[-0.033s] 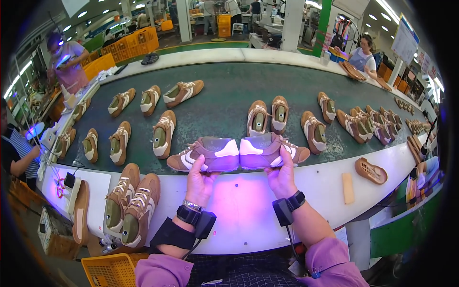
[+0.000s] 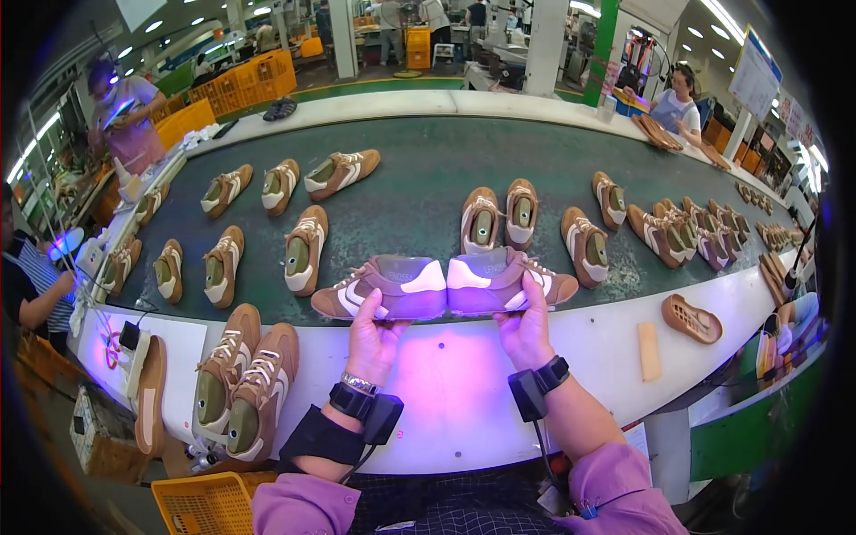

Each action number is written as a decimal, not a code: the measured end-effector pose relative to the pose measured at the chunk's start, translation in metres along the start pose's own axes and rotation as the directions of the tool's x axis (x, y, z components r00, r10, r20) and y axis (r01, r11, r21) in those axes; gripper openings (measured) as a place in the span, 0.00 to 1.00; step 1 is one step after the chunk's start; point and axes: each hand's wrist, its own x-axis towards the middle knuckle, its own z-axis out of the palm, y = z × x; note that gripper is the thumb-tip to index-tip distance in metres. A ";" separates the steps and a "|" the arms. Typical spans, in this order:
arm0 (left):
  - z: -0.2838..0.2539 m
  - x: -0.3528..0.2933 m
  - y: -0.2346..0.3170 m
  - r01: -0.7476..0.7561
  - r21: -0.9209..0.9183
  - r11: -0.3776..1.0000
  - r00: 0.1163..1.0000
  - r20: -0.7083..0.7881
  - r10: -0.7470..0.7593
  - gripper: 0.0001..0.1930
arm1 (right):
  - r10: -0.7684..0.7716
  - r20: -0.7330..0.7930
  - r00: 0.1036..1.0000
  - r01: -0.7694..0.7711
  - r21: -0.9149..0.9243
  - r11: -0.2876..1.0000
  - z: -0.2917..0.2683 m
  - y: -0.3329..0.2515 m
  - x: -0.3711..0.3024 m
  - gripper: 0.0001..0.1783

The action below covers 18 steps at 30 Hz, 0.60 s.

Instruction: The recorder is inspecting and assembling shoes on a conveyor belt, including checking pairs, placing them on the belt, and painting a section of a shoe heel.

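My left hand [image 2: 373,332] is closed around a brown sneaker [image 2: 357,290] with white stripes, its toe pointing left. In my right hand [image 2: 524,328] is the matching sneaker [image 2: 553,287], toe to the right. The two shoes meet heel to heel above the white table edge, their soles facing down. Purple light falls on both and on the white surface [image 2: 441,392] between my forearms. Left of my left arm, a laced pair of brown sneakers [image 2: 267,383] stands on the white surface.
Several sneakers [image 2: 308,250] stand on the green belt [image 2: 401,178], with a cluster [image 2: 678,232] at the right. A loose sole [image 2: 691,319] and a tan strip [image 2: 648,352] lie right; another sole [image 2: 152,397] lies left. A yellow basket [image 2: 203,504] sits below. Co-workers [image 2: 676,102] stand around.
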 end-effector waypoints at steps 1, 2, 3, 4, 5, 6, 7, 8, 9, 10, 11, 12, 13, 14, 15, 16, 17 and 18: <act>0.000 0.000 0.000 -0.001 -0.001 1.000 1.000 0.000 0.001 0.22 | 0.002 -0.007 1.000 -0.002 -0.002 1.000 0.000 -0.001 0.000 0.19; -0.001 0.001 -0.002 -0.003 -0.002 1.000 1.000 -0.003 0.003 0.22 | 0.001 -0.007 1.000 -0.001 -0.004 1.000 0.000 -0.001 0.000 0.19; -0.001 0.001 -0.003 -0.005 -0.003 1.000 1.000 -0.006 0.005 0.22 | 0.003 -0.022 1.000 -0.003 -0.005 1.000 0.000 -0.002 0.000 0.19; -0.001 0.001 -0.003 -0.005 -0.005 1.000 1.000 -0.005 0.005 0.22 | 0.004 -0.037 0.999 -0.005 -0.007 1.000 0.001 -0.003 0.000 0.19; -0.001 0.001 -0.003 -0.008 0.001 1.000 1.000 -0.012 0.008 0.22 | 0.002 -0.037 0.999 -0.003 -0.007 1.000 0.000 -0.003 0.001 0.19; -0.001 0.001 -0.004 -0.012 0.006 1.000 1.000 -0.018 0.012 0.21 | 0.009 -0.036 0.999 -0.009 -0.007 1.000 -0.002 -0.002 0.001 0.19; -0.001 0.001 -0.004 -0.011 0.005 1.000 1.000 -0.017 0.011 0.21 | 0.016 -0.035 0.999 -0.016 -0.007 1.000 -0.003 -0.002 0.002 0.19; 0.000 0.000 -0.004 -0.017 0.009 1.000 1.000 -0.017 0.018 0.21 | 0.015 -0.034 0.999 -0.016 -0.008 1.000 -0.003 -0.002 0.002 0.19; 0.001 0.000 -0.004 -0.023 0.013 1.000 1.000 -0.018 0.024 0.21 | 0.018 -0.045 0.999 -0.018 -0.005 1.000 -0.003 -0.002 0.002 0.19; 0.001 0.000 -0.005 -0.023 0.012 1.000 1.000 -0.017 0.023 0.21 | 0.020 -0.055 0.998 -0.020 -0.002 1.000 -0.003 -0.002 0.002 0.18; 0.001 -0.001 -0.005 -0.026 0.014 1.000 0.999 -0.022 0.026 0.21 | 0.021 -0.054 0.998 -0.021 -0.002 1.000 -0.001 -0.002 0.001 0.18; 0.002 -0.001 -0.004 -0.028 0.017 0.999 0.999 -0.026 0.029 0.21 | 0.019 -0.051 0.999 -0.019 -0.002 1.000 0.000 -0.003 0.000 0.18; 0.002 -0.001 -0.004 -0.029 0.016 0.999 0.999 -0.027 0.030 0.21 | 0.017 -0.048 0.999 -0.017 -0.002 1.000 0.001 -0.003 0.000 0.18; 0.002 -0.001 -0.005 -0.028 0.011 1.000 0.999 -0.018 0.029 0.21 | 0.016 -0.048 0.999 -0.017 -0.004 1.000 0.001 -0.004 0.000 0.18; 0.003 -0.001 -0.005 -0.027 0.006 1.000 1.000 -0.010 0.027 0.21 | 0.015 -0.049 0.999 -0.016 -0.003 1.000 0.000 -0.004 0.000 0.18; 0.003 -0.001 -0.005 -0.027 0.004 1.000 1.000 -0.010 0.028 0.21 | 0.015 -0.050 0.999 -0.015 -0.002 1.000 0.000 -0.004 -0.001 0.18; 0.004 -0.001 -0.005 -0.031 0.005 1.000 0.999 -0.014 0.031 0.21 | 0.015 -0.049 0.999 -0.015 -0.003 1.000 0.000 -0.004 -0.001 0.18; 0.004 -0.001 -0.006 -0.034 0.006 0.999 0.999 -0.019 0.035 0.21 | 0.015 -0.047 0.999 -0.015 0.001 1.000 0.000 -0.003 -0.001 0.19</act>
